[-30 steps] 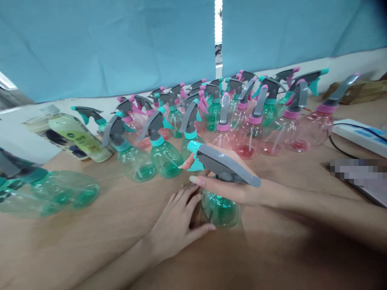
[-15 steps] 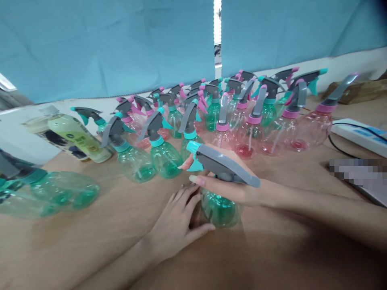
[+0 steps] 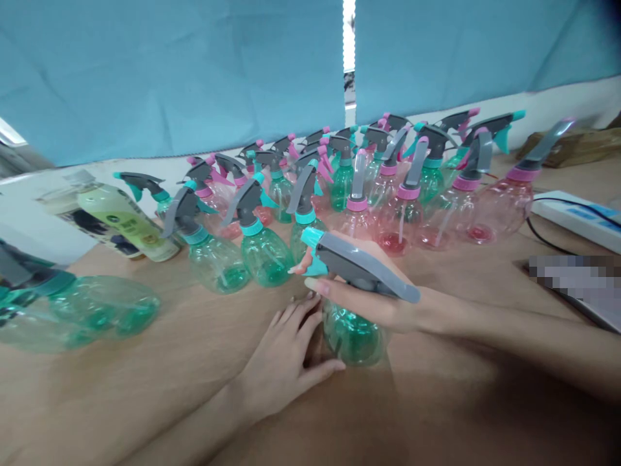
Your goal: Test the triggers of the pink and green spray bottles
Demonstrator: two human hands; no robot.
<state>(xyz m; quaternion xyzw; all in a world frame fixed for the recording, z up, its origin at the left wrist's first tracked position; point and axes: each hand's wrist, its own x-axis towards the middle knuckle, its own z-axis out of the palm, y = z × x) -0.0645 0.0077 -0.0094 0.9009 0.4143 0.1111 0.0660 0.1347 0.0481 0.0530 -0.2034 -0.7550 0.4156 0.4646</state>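
A clear green spray bottle (image 3: 354,333) with a grey head and turquoise nozzle stands upright on the table in front of me. My right hand (image 3: 373,298) is wrapped round its neck just under the head, the nozzle facing left. Some of those fingers are hidden behind the bottle. My left hand (image 3: 286,356) lies on the table at the bottle's left side, fingers and thumb spread. Whether its fingertips touch the bottle, I cannot tell. Just beyond stand more green spray bottles (image 3: 266,255) and pink ones (image 3: 395,223).
Several green spray bottles (image 3: 111,301) sit at the left edge. Behind them lean two larger bottles, one pale green (image 3: 126,220). To the right are a white power strip (image 3: 577,217) with a black cable, a flat dark-edged device (image 3: 577,291) and a brown box (image 3: 572,147). A blue curtain (image 3: 194,71) hangs behind.
Almost nothing differs. The spray head under my right hand has shifted very slightly to the right; my left hand keeps its place.
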